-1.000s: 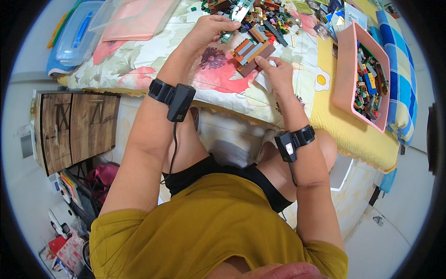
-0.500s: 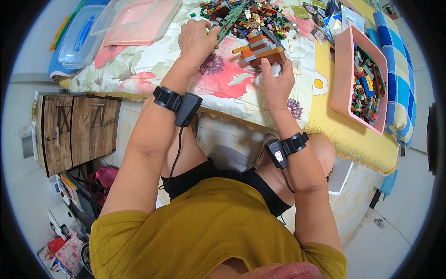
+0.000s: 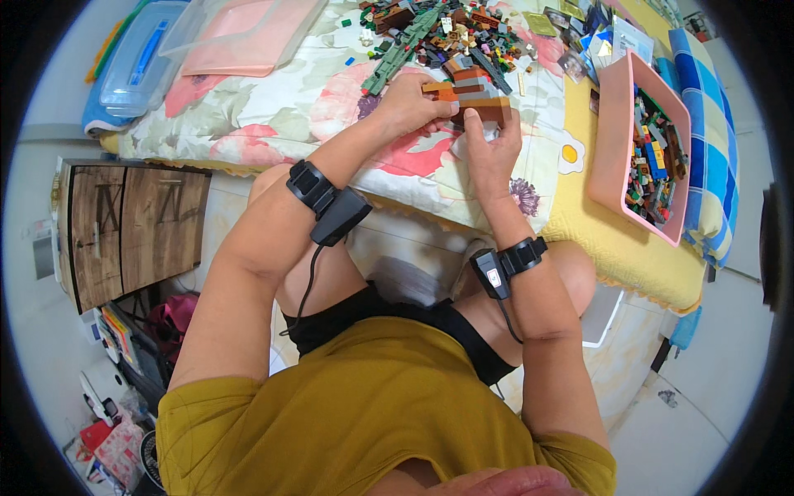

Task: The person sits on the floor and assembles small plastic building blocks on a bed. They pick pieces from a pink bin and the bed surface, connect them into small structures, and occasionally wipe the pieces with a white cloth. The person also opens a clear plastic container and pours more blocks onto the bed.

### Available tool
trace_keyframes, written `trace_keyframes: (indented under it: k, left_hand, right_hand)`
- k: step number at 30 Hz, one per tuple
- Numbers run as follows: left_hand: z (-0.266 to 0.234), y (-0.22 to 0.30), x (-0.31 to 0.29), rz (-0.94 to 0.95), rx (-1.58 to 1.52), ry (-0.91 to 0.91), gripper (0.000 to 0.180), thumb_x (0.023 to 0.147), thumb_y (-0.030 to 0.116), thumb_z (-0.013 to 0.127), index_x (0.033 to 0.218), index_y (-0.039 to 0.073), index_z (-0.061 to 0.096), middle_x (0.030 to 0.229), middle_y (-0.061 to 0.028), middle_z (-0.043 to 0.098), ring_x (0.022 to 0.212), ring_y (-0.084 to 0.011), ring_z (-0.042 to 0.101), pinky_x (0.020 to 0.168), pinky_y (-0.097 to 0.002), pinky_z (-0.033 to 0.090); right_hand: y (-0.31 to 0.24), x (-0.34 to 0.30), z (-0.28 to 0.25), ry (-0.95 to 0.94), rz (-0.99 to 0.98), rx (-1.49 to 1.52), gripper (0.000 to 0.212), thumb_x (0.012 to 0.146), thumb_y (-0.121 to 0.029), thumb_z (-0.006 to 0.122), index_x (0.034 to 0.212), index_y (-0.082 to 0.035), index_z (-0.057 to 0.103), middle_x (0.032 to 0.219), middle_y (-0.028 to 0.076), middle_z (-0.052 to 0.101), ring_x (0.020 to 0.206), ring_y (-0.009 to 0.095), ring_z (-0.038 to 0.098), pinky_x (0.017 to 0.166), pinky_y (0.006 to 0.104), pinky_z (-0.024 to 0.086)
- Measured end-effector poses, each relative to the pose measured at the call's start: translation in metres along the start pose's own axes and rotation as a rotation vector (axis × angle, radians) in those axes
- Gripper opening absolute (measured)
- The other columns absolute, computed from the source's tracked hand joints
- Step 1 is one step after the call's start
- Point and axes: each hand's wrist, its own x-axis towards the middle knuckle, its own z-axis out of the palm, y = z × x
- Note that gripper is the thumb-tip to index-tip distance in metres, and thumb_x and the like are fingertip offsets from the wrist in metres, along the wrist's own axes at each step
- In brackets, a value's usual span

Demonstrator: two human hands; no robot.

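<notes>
Between my hands is a block of joined toy bricks (image 3: 488, 107) in brown, orange and grey. My right hand (image 3: 494, 149) grips its near right side, thumb on the brown face. At its left end, my left hand (image 3: 411, 106) has its fingers closed on the orange part. Beyond my left hand lies a long green brick assembly (image 3: 403, 54), apart from the fingers. A heap of loose toy bricks (image 3: 463, 37) in many colours spreads behind the block. Something white shows partly under my right hand; I cannot tell what it is.
A pink bin (image 3: 614, 157) with several bricks stands on the right of the bed, beside a blue checked pillow (image 3: 710, 149). Clear and pink plastic trays (image 3: 240, 50) and a lidded blue box (image 3: 142, 70) lie at the far left. Packets and cards (image 3: 608, 37) lie at the far right.
My left hand has left the long green assembly and moved right and nearer, onto the brick block's left end. The right hand still holds the block, which has turned slightly.
</notes>
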Motion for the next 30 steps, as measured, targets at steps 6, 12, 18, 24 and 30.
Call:
trace_keyframes:
  k: [6, 12, 18, 24, 30]
  left_hand:
    - [0.012, 0.011, -0.007, 0.086, -0.073, 0.052, 0.021, 0.082, 0.006, 0.076, 0.097, -0.005, 0.067, 0.075, -0.0074, 0.068, 0.058, -0.0103, 0.062, 0.052, -0.0255, 0.052]
    - [0.018, 0.021, -0.014, 0.236, -0.138, 0.066, 0.021, 0.083, 0.004, 0.074, 0.101, -0.003, 0.066, 0.08, -0.0059, 0.068, 0.064, -0.0088, 0.062, 0.058, -0.0249, 0.053]
    - [0.021, 0.027, -0.018, 0.482, 0.046, 0.194, 0.02, 0.085, 0.01, 0.072, 0.1, -0.002, 0.067, 0.076, -0.0053, 0.068, 0.065, -0.0076, 0.062, 0.06, -0.0261, 0.052]
    - [0.007, 0.032, -0.024, 0.462, 0.175, 0.171, 0.018, 0.092, 0.014, 0.071, 0.097, -0.002, 0.067, 0.075, -0.0027, 0.065, 0.067, -0.0063, 0.062, 0.063, -0.0231, 0.056]
    - [0.005, 0.03, -0.019, 0.357, 0.151, 0.16, 0.018, 0.093, 0.014, 0.069, 0.089, -0.004, 0.067, 0.069, -0.0002, 0.06, 0.064, -0.0047, 0.059, 0.056, -0.0216, 0.055]
  right_hand:
    - [-0.005, 0.002, -0.004, -0.075, 0.197, 0.221, 0.024, 0.09, -0.013, 0.074, 0.106, 0.004, 0.065, 0.095, 0.006, 0.069, 0.084, 0.009, 0.064, 0.072, 0.0246, 0.052]
    - [-0.013, 0.004, -0.008, 0.005, -0.027, 0.147, 0.022, 0.085, -0.003, 0.075, 0.103, 0.004, 0.065, 0.096, 0.009, 0.066, 0.087, 0.017, 0.065, 0.075, 0.0291, 0.051]
    - [-0.021, 0.014, -0.017, 0.094, -0.407, -0.097, 0.025, 0.079, 0.003, 0.076, 0.101, 0.003, 0.066, 0.1, 0.014, 0.066, 0.089, 0.025, 0.065, 0.079, 0.0342, 0.051]
    - [-0.02, 0.015, -0.022, 0.074, -0.321, -0.055, 0.022, 0.079, 0.001, 0.077, 0.099, 0.001, 0.068, 0.089, 0.011, 0.066, 0.076, 0.022, 0.065, 0.069, 0.0322, 0.051]
    - [-0.021, 0.014, -0.024, 0.013, -0.433, -0.195, 0.022, 0.078, 0.0, 0.077, 0.098, 0.0, 0.068, 0.082, 0.012, 0.063, 0.07, 0.026, 0.063, 0.062, 0.0333, 0.05]
